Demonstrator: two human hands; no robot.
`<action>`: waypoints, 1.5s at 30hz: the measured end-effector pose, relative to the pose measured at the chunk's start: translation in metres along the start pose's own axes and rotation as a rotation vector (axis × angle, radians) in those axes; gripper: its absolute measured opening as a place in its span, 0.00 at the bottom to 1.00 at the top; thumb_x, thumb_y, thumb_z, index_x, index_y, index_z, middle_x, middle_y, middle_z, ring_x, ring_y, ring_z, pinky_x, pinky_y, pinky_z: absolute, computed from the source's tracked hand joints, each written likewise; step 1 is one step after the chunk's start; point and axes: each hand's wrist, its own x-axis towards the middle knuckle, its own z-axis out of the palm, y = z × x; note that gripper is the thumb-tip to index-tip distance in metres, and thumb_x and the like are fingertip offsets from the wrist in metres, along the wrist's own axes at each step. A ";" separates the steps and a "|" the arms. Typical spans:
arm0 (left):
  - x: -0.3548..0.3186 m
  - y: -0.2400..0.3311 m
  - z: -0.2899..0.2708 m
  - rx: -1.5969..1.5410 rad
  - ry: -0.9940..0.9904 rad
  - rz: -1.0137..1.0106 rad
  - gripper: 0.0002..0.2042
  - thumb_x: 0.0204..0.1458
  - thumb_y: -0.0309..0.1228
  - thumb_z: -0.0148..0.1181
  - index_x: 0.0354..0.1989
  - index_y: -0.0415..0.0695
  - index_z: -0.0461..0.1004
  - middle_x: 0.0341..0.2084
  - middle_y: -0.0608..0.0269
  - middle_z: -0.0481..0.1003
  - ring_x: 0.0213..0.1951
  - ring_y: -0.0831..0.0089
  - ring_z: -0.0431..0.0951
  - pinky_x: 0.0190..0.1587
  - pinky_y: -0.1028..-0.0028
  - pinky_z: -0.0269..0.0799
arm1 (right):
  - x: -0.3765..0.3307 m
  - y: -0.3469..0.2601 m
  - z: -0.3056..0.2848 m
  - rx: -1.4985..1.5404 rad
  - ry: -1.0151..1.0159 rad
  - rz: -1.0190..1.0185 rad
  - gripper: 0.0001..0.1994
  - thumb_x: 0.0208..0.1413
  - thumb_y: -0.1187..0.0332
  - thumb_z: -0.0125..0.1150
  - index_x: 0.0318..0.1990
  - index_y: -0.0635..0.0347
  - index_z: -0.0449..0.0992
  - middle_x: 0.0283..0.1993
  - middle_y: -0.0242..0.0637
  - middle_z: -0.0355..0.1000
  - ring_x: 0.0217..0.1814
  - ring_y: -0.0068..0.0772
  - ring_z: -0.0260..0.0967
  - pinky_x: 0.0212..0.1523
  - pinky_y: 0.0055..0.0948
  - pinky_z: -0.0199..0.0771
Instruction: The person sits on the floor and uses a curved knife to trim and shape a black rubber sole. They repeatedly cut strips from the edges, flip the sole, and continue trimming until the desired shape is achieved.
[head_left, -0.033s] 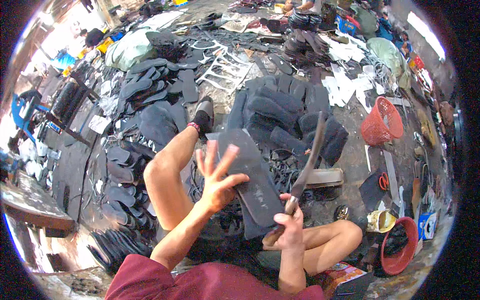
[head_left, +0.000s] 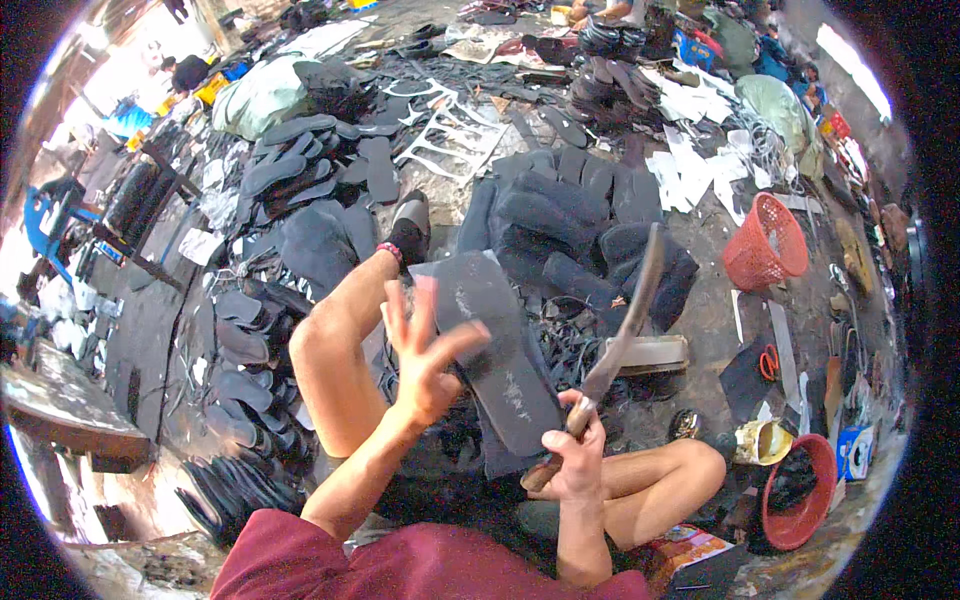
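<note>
A dark sole-shaped slab (head_left: 500,350) with pale scuffs lies over another dark piece in front of me, between my legs. Beside its left edge is my left hand (head_left: 425,365), fingers spread and somewhat blurred, with nothing in it. My right hand (head_left: 575,455) is wrapped round the handle of a long curved knife (head_left: 640,300), near the slab's lower right end. The blade points up and away from me, its tip over a heap of dark padded pieces (head_left: 550,215).
Stacks of dark soles (head_left: 285,165) stand at far left, with more near my left leg. To the right are a red mesh basket (head_left: 755,255), orange-handled scissors (head_left: 768,362), a yellowish tin (head_left: 765,443) and a red tub (head_left: 828,490). A pale block (head_left: 655,353) sits beyond my right knee.
My left hand has shifted slightly left, off the slab's surface. The slab shows more of its scuffed face, and the knife blade has tilted a little to the right.
</note>
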 end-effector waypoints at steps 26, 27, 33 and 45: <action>-0.025 -0.004 -0.121 -1.091 -0.197 -1.481 0.24 0.48 0.36 0.74 0.50 0.38 0.74 0.39 0.60 0.79 0.40 0.67 0.80 0.45 0.64 0.77 | -0.051 0.073 -0.001 -1.013 -0.316 -0.300 0.20 0.57 0.72 0.58 0.58 0.55 0.76 0.35 0.44 0.73 0.34 0.49 0.71 0.34 0.40 0.73; -0.022 -0.004 -0.121 -1.084 -0.219 -1.472 0.24 0.48 0.36 0.74 0.51 0.37 0.73 0.39 0.59 0.79 0.40 0.67 0.80 0.46 0.65 0.77 | -0.041 0.073 0.007 -0.988 -0.312 -0.346 0.20 0.57 0.72 0.58 0.59 0.54 0.75 0.34 0.44 0.73 0.33 0.48 0.72 0.34 0.40 0.73; -0.011 -0.005 -0.126 -0.973 -0.337 -1.440 0.25 0.49 0.36 0.73 0.52 0.37 0.74 0.40 0.59 0.80 0.41 0.69 0.80 0.47 0.69 0.76 | 0.022 0.047 0.053 -1.057 -0.433 -0.415 0.24 0.54 0.75 0.61 0.61 0.49 0.75 0.30 0.41 0.72 0.26 0.45 0.71 0.27 0.39 0.71; -0.012 -0.018 -0.123 -0.972 -0.744 -1.306 0.21 0.51 0.32 0.73 0.52 0.38 0.76 0.39 0.60 0.81 0.42 0.73 0.80 0.43 0.71 0.77 | 0.105 -0.061 0.095 -1.321 -1.050 -0.229 0.20 0.59 0.67 0.61 0.59 0.45 0.76 0.22 0.31 0.70 0.20 0.36 0.70 0.21 0.37 0.70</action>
